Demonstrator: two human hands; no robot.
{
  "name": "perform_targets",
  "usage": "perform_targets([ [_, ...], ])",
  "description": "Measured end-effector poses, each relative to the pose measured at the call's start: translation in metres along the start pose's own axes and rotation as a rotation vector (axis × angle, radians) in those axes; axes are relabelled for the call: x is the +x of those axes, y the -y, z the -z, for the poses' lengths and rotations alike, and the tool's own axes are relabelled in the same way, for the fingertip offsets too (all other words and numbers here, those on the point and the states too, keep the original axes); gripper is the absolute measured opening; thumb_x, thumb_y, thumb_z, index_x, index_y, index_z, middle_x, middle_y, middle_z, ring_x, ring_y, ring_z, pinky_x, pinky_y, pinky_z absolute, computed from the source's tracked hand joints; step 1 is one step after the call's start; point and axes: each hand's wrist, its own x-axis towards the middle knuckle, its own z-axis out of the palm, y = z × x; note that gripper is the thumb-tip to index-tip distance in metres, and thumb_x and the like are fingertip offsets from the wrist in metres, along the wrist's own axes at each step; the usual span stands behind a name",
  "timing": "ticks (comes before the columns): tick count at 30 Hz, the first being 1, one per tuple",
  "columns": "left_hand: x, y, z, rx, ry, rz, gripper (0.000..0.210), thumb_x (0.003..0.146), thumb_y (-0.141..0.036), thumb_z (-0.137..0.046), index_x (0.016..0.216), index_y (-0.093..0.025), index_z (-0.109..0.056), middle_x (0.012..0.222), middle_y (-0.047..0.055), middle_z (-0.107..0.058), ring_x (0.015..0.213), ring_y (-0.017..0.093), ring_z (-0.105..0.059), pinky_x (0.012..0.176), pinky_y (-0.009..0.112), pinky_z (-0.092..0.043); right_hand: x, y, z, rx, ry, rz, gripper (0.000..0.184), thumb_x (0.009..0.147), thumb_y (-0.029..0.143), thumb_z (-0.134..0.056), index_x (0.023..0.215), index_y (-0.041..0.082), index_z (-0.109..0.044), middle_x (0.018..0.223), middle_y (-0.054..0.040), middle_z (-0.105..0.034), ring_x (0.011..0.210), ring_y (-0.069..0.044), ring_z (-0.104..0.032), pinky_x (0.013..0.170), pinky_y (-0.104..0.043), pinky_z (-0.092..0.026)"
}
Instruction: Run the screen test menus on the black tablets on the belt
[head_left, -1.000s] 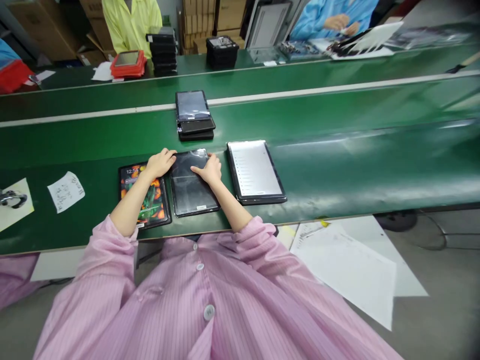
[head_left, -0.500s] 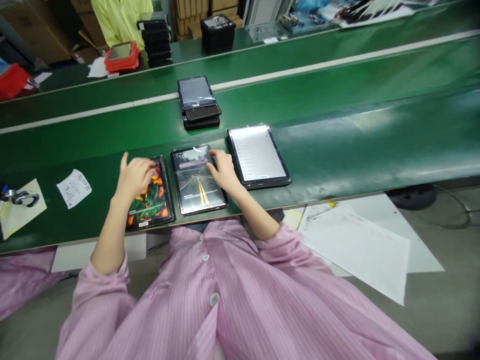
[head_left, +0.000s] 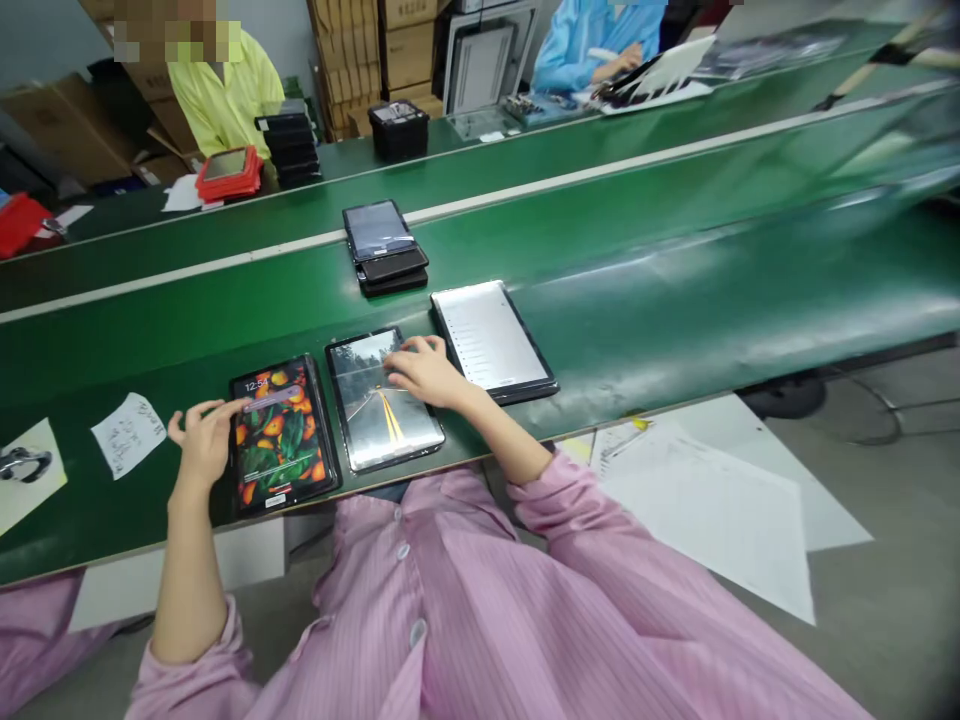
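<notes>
Three tablets lie along the near edge of a green bench. My left hand (head_left: 202, 440) reaches over the left edge of the tablet with an orange-fruit lock screen (head_left: 281, 440), a fingertip at its notification bar; the fingers are apart and hold nothing. Over the upper right of the middle tablet, with a road picture (head_left: 367, 430), is my right hand (head_left: 424, 370), fingers spread and bent, holding nothing. Whether its fingertips touch the glass I cannot tell. Just right of that hand lies a tablet with a white list screen (head_left: 491, 335).
Beyond the three tablets stands a small tablet stack (head_left: 379, 235) on the green bench (head_left: 675, 290). A handwritten note (head_left: 127, 435) lies at left. Red-cased tablets (head_left: 229, 175), a black stack (head_left: 289, 145) and a black bin (head_left: 399, 130) stand across. Two co-workers are opposite.
My left hand has moved left, off the fruit picture to the tablet's side, uncovering its clock. My right hand has shifted lower on the road tablet, whose clock and notification are gone. The view has tilted up.
</notes>
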Motion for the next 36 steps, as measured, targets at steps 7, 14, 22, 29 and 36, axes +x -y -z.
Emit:
perform_targets([
  [7, -0.026, -0.070, -0.008, -0.143, -0.250, 0.055, 0.059, 0.102, -0.048, -0.023, 0.136, -0.016, -0.058, 0.136, 0.016, -0.061, 0.129, 0.030, -0.051, 0.111, 0.049, -0.032, -0.072, -0.063, 0.027, 0.006, -0.189, -0.160, 0.031, 0.101, 0.035, -0.042, 0.115, 0.023, -0.068, 0.119, -0.0067, -0.073, 0.120, -0.029, -0.051, 0.101, -0.048, -0.029],
  [14, -0.052, -0.161, -0.053, -0.018, -0.212, 0.047, 0.049, 0.100, -0.048, -0.031, 0.130, -0.024, -0.061, 0.144, 0.016, -0.055, 0.132, 0.037, -0.046, 0.113, 0.065, -0.014, -0.103, -0.071, 0.030, -0.089, -0.209, -0.176, 0.027, 0.099, 0.033, -0.047, 0.095, 0.024, -0.072, 0.097, -0.0056, -0.075, 0.107, -0.026, -0.060, 0.105, -0.050, -0.025],
  [22, -0.049, -0.196, -0.065, 0.107, -0.122, 0.128, 0.052, 0.097, -0.058, -0.040, 0.132, -0.027, -0.064, 0.151, 0.021, -0.046, 0.133, 0.043, -0.040, 0.107, 0.076, -0.012, -0.158, -0.086, 0.045, -0.035, -0.681, -0.300, 0.028, 0.094, 0.040, -0.048, 0.088, 0.025, -0.070, 0.093, -0.0049, -0.076, 0.093, -0.028, -0.063, 0.096, -0.048, -0.037],
  [29, -0.054, -0.188, -0.053, 0.080, 0.011, 0.060, 0.064, 0.093, -0.069, -0.041, 0.144, -0.033, -0.054, 0.158, 0.019, -0.033, 0.138, 0.044, -0.034, 0.108, 0.073, -0.015, -0.158, -0.074, 0.033, -0.068, -0.693, -0.249, 0.026, 0.095, 0.040, -0.050, 0.089, 0.023, -0.069, 0.101, -0.0066, -0.076, 0.097, -0.029, -0.063, 0.097, -0.050, -0.038],
  [36, -0.043, -0.084, -0.025, 0.029, -0.024, 0.209, 0.057, 0.100, -0.054, -0.029, 0.145, -0.029, -0.053, 0.128, 0.013, -0.067, 0.121, 0.035, -0.045, 0.109, 0.067, -0.012, -0.147, -0.070, 0.030, -0.011, -0.710, -0.228, 0.026, 0.097, 0.038, -0.047, 0.091, 0.023, -0.068, 0.100, -0.0071, -0.076, 0.098, -0.028, -0.062, 0.095, -0.047, -0.040],
])
